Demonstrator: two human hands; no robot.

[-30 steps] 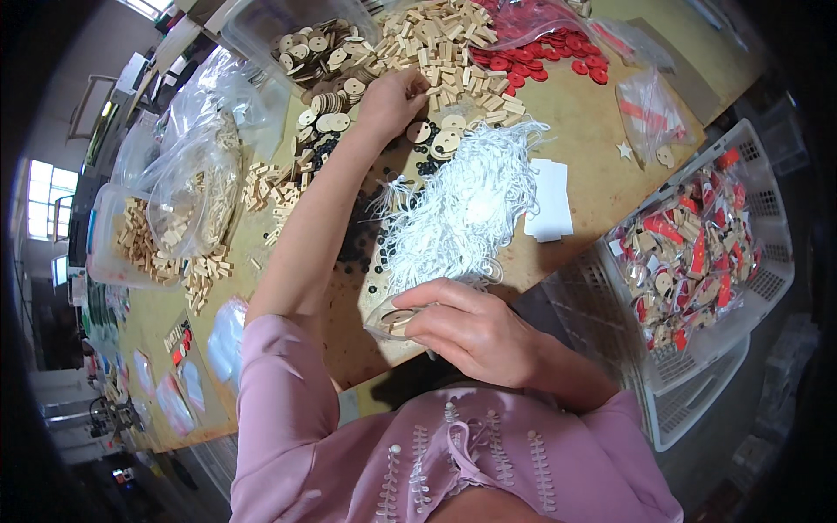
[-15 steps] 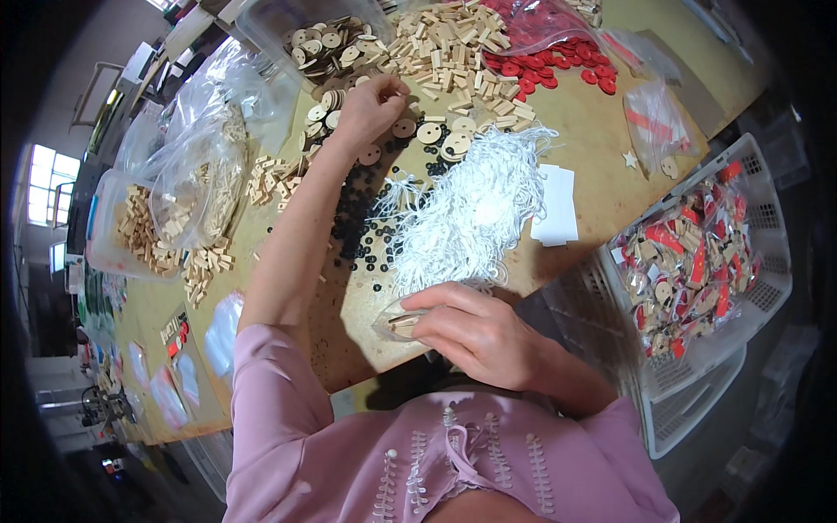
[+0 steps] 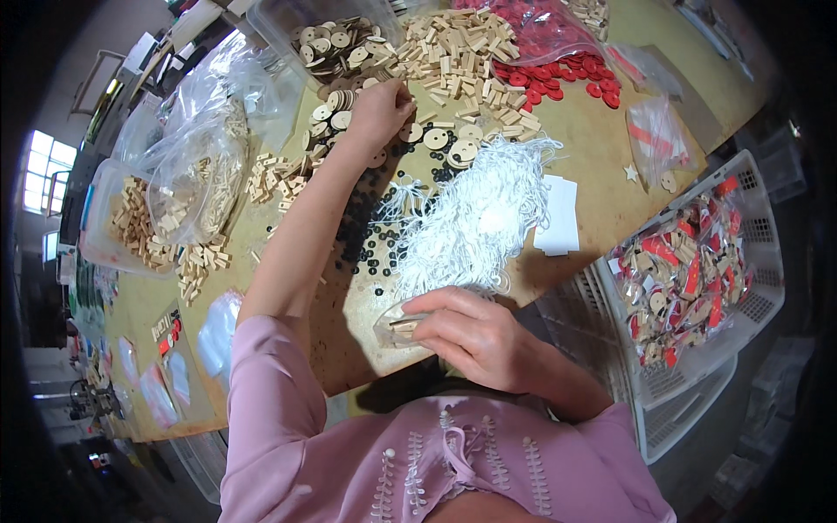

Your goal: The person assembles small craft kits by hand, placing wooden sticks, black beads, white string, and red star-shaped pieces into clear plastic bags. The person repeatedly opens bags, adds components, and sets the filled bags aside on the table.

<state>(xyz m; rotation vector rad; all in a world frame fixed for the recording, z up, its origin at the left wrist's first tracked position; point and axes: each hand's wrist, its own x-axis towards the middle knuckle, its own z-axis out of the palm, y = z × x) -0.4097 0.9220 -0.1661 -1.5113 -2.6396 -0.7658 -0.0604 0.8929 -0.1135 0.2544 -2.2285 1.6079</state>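
My left hand is stretched to the far side of the table, among round wooden discs with holes and beside a heap of small wooden blocks. Its fingers are curled together, and what they pinch, if anything, is hidden. Close to my body, my right hand grips a small clear plastic bag that has wooden pieces inside. Just beyond it lies a tangled pile of white strings. Small black rings are scattered between the strings and my left forearm.
Red discs spill from a bag at the back. A white crate of filled bags stands at the right, below the table edge. White cards lie beside the strings. A plastic tub with blocks sits at the left.
My left hand has shifted slightly right and stays over the same pile edge. My right hand still holds the bag in nearly the same place. The whole view has shifted a little.
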